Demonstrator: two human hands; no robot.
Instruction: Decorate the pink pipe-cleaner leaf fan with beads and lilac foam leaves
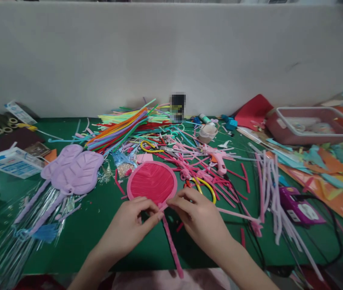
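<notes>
A round pink fan (152, 182) with a red-pink ribbed face lies in front of me, its wrapped handle (173, 249) pointing toward my lap. My left hand (135, 223) pinches at the joint of face and handle with thumb and forefinger. Opposite it, my right hand (192, 207) has its fingers closed on the same joint, around a light pink pipe cleaner (163, 206). The fingertips hide part of that strip. Just beyond my right hand are yellow-handled scissors (209, 189) and a pink glue gun (218, 161) among cut pink pipe cleaners.
Lilac leaf-shaped fans (76, 171) lie on the left beside a blue-white box (17, 163). Bundled colourful pipe cleaners (119, 131) spread along the back. On the right are a purple power bank (301, 207) with a black cable, lilac strips (275, 197) and a clear-rimmed bin (283, 131).
</notes>
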